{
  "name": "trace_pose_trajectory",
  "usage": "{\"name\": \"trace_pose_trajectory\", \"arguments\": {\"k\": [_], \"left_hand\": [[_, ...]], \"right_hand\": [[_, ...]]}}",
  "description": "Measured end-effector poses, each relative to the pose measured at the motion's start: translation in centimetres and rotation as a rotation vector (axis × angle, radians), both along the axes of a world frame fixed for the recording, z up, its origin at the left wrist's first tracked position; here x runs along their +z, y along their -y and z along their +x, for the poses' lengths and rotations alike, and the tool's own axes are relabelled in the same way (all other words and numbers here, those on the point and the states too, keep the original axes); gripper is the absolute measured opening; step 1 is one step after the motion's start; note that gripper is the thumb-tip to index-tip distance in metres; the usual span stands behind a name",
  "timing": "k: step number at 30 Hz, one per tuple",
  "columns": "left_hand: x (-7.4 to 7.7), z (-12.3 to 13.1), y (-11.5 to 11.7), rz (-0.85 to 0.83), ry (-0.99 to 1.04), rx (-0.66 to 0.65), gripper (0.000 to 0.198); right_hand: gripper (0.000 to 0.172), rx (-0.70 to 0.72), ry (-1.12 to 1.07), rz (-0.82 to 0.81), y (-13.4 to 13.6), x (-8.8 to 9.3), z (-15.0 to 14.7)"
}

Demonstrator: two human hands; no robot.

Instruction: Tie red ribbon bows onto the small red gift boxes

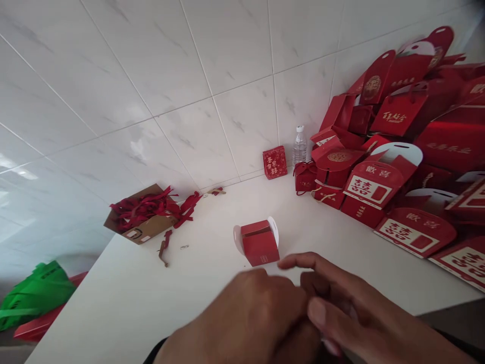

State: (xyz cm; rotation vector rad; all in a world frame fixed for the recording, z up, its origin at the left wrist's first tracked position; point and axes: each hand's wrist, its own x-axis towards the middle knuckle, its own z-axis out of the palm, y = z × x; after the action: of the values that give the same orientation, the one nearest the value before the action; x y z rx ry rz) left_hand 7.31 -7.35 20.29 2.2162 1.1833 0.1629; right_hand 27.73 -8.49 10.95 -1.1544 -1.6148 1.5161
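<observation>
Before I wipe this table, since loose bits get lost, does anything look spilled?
Yes: red ribbons lie beside the cardboard box on the table, and one strip lies in front of it. They look spilled, as most are heaped inside. The red box nearest the right hand shows no obvious damage.

small red cardboard box [261, 248] with white rounded flaps [273, 231], square red carton [275, 163] patterned pale gold, glossy white wall tiles [231, 45] veined grey

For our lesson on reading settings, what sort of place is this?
Probably a packing corner: red boxes are piled beside a tiled wall, a carton holds red ribbons, and a small box sits on the white table.
</observation>
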Motion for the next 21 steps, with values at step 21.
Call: {"name": "trace_pose_trajectory", "arguments": {"k": [21], "left_hand": [[-16.1, -1.3, -3.0, 0.329, 0.278, 0.77, 0.064]], "right_hand": [[0.035, -0.229, -0.271, -0.254, -8.4, -4.5, -4.0]]}}
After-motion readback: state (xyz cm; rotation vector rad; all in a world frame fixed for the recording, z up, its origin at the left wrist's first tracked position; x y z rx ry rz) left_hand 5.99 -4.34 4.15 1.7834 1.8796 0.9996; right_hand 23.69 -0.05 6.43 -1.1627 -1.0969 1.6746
